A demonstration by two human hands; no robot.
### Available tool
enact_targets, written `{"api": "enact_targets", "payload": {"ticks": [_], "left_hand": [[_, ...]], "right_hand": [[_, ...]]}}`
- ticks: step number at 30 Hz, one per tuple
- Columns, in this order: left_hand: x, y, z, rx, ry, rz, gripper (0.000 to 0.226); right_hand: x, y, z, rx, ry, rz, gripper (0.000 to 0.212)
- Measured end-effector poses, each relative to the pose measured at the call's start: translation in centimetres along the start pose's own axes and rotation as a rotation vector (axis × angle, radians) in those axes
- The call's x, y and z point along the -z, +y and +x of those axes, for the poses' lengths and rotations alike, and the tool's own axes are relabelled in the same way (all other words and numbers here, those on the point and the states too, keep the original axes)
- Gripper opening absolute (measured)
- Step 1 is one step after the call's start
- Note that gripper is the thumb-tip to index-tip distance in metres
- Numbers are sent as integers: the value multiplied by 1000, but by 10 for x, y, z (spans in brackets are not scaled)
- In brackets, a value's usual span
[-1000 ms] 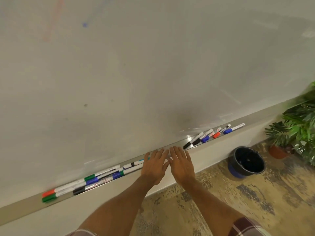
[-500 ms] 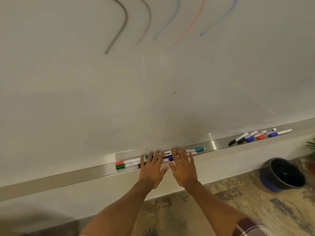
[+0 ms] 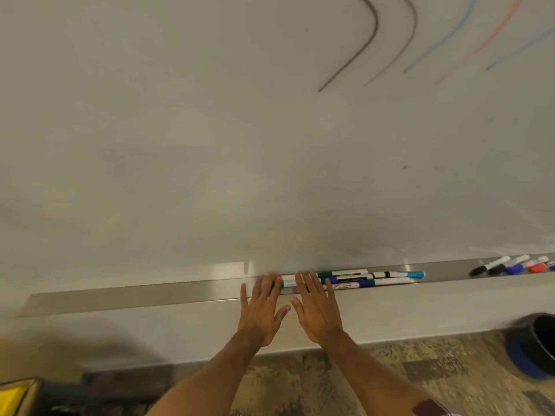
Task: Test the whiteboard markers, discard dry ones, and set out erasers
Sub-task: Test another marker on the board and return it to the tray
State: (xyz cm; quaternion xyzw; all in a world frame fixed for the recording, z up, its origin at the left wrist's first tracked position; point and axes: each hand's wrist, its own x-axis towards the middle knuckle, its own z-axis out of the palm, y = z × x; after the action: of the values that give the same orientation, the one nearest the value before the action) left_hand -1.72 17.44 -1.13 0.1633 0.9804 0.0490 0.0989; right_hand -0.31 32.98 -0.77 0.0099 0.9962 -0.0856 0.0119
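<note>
Entry, seen from beside the whiteboard.

- Step in hand: by my reading, sorting the marker bundle in the tray. Test strokes are already on the board.
- Left hand: flat, fingers straight and spread, tips at the bundle's capped ends. Contact is likely, though blur obscures it.
- Right hand: flat alongside, fingertips across the barrels, gripping nothing.
- Second marker group: far right, well apart.
- Bin: on the floor.
- Erasers: none visible.
- Next move: curl fingers round one barrel.

Markers in tray under whiteboard
</note>
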Motion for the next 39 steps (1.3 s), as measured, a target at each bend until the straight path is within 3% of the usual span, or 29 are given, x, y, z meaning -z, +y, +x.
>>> {"api": "enact_targets", "payload": {"ticks": [7,10,12,15,22,29,34,39], "left_hand": [[-9,-45,-9,45,-26,-49,102],[-10,-57,-13,74,-18,-48,98],[-7,-63,-16,86,-2,-51,85],[-2,-72,-20,101,-21,-56,58],[1,-84,-23,70,-36,-79,52],[6,-87,-23,66,-36,-157,53],[10,-91,-20,83,10,-217,50],[21,-90,-22,83,76,-171,36]], "right_hand": [[-25,-40,0,63,-161,-29,72],[-29,-52,0,144,-123,-60,61],[-32,-59,3,235,25,-80,44],[-28,-69,16,168,42,-15,73],[-19,-85,38,173,-11,-95,42],[-18,-93,48,140,-18,-73,32],[-13,-101,40,262,60,-73,25],[-9,-102,41,386,6,37,30]]}}
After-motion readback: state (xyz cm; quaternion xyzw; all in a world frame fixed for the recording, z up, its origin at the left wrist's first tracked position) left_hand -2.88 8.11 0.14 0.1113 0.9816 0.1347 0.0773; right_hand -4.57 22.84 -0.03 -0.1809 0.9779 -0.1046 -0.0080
